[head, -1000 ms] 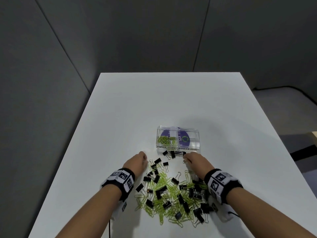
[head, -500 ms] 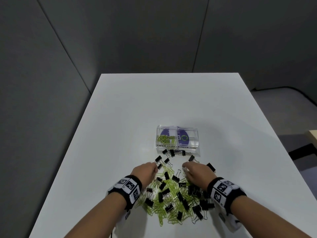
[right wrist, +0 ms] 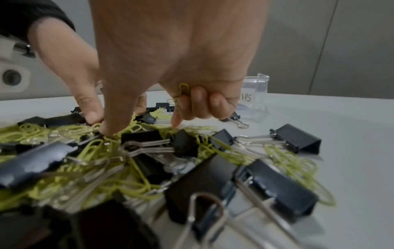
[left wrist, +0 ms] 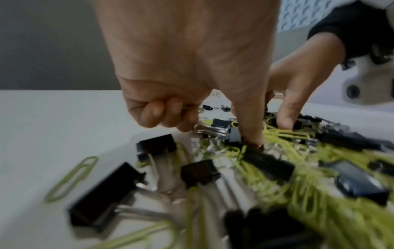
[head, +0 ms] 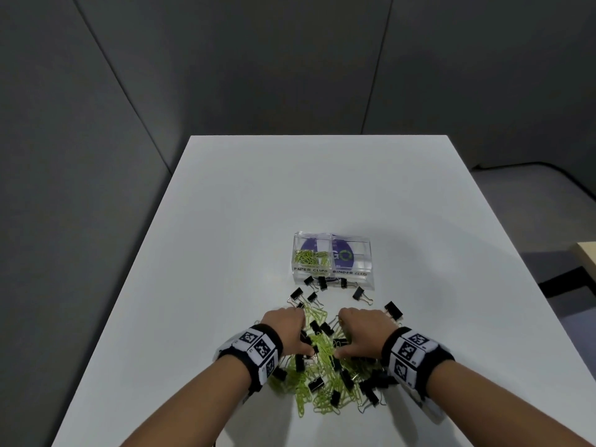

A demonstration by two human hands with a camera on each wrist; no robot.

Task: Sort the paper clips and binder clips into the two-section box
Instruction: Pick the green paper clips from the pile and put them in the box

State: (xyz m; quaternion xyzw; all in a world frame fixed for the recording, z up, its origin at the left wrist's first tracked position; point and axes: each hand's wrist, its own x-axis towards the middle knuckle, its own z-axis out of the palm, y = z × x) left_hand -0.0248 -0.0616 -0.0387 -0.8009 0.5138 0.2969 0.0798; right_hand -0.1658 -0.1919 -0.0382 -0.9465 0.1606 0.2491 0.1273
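A clear two-section box (head: 367, 253) stands mid-table, with green paper clips (head: 311, 257) in its left section, labelled PAPER CLIPS. Its right section, labelled BINDER CLIPS, shows no clips. A mixed pile (head: 322, 375) of green paper clips and black binder clips lies near me. Both hands are down in the pile. My left hand (head: 288, 329) curls its fingers round a green paper clip (left wrist: 192, 108), thumb pressed into the pile. My right hand (head: 362, 329) holds a green paper clip (right wrist: 183, 90) in its curled fingers, thumb and index tip touching the pile.
Several loose binder clips (head: 322, 282) lie between the pile and the box front, one (head: 393, 310) off to the right. The white table (head: 225, 253) has bare surface left, right and beyond the box. Grey walls surround it.
Both hands have drawn back from the box front towards me and dropped into the pile, coming closer together. The loose binder clips near the box stay where they were.
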